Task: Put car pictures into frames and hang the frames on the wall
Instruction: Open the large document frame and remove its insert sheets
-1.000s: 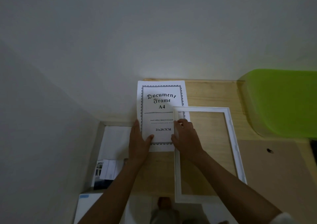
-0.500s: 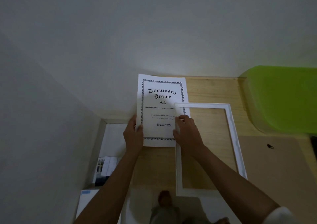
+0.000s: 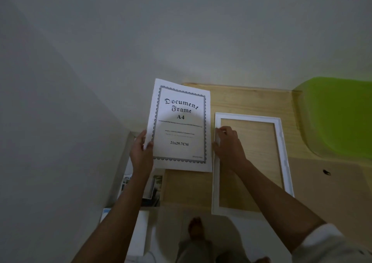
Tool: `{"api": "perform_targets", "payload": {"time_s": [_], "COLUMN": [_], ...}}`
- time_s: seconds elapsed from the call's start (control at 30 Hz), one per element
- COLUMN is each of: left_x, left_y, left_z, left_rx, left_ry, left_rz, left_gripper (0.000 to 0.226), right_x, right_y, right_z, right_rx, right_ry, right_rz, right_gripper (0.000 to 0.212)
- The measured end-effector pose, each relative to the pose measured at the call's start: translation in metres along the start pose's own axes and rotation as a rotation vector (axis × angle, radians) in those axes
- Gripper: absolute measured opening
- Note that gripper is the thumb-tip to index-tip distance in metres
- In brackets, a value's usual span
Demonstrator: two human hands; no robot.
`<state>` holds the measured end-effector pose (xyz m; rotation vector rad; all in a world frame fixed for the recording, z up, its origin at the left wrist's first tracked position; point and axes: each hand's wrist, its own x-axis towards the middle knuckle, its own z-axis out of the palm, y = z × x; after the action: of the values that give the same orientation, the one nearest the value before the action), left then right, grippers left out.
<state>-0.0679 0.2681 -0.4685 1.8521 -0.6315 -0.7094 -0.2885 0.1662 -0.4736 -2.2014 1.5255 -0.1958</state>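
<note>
A white picture frame (image 3: 281, 142) lies flat on the wooden table (image 3: 251, 99), and the wood shows through its opening. My right hand (image 3: 229, 146) grips the frame's left rail, fingers curled over it. My left hand (image 3: 141, 152) pinches the lower left edge of a white insert sheet (image 3: 181, 125) printed "Document Frame A4", lifted off the table and tilted to the left of the frame. Printed pictures (image 3: 151, 186) lie in a pile low on the left, partly hidden behind my left forearm.
A green plastic chair back (image 3: 338, 117) stands at the right. A brown backing board (image 3: 332, 192) with a small black hook lies on the table's right part. White walls close the left and far sides. A white box (image 3: 138, 232) lies on the floor by my foot.
My left hand has lifted the insert sheet up and leftwards, clear of the frame it overlapped before. My right hand stays on the frame's left rail.
</note>
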Motion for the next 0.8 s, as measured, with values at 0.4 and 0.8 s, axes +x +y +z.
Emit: {"api": "perform_targets", "payload": {"time_s": [0.4,0.8], "left_x": [-0.011,-0.063], "left_y": [0.053,0.124], "left_z": [0.001,0.090], "left_rx": [-0.213,-0.200], "left_ry": [0.005,-0.390], "left_rz": [0.064,0.320], "left_gripper": [0.037,0.039], "right_x": [0.008,0.018], "right_y": [-0.005,-0.058], "right_z": [-0.022,-0.158], "right_rx": [0.252,0.556], "right_ry": [0.034,0.124], "right_rz": [0.028,-0.130], "right_gripper": [0.050,0.040]}}
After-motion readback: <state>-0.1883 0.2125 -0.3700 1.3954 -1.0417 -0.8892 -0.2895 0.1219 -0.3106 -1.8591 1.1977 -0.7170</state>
